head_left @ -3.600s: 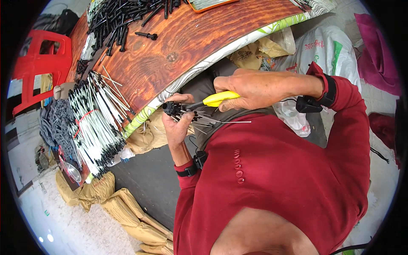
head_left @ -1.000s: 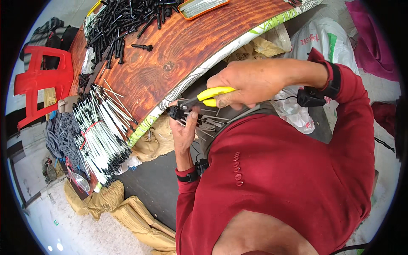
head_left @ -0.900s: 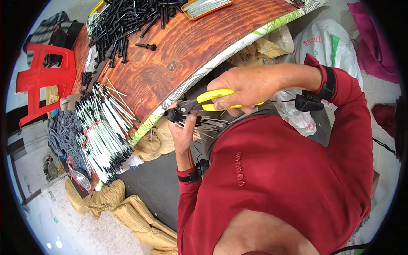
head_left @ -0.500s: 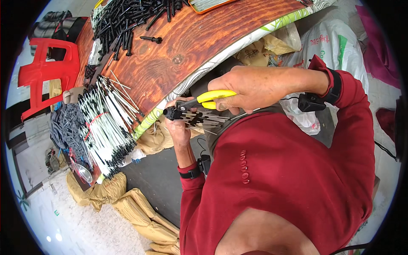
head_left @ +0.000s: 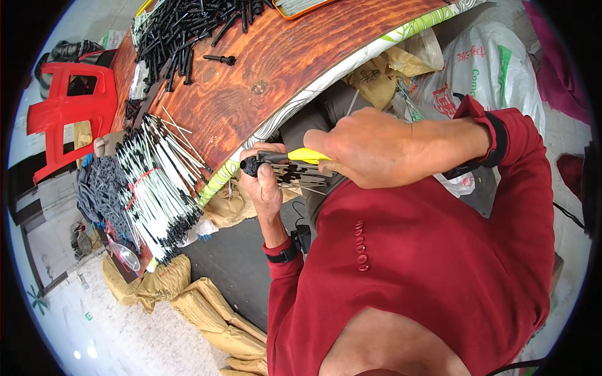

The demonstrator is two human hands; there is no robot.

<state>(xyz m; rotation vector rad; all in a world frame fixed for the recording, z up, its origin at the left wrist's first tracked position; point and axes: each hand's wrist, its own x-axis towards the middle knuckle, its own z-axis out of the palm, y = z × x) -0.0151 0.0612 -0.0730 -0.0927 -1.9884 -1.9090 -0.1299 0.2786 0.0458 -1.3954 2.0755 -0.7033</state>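
Evidently, the person's left hand is closed around a cluster of thin rods, pinching its black end piece with the thumb pressed against it. From the right, the right hand is wrapped around yellow-handled pliers, whose dark nose reaches that end piece; their exact contact is hidden. Both hands work just off the near edge of the wooden tabletop. Left of them lies a bundle of white rods; black parts are heaped at the far left.
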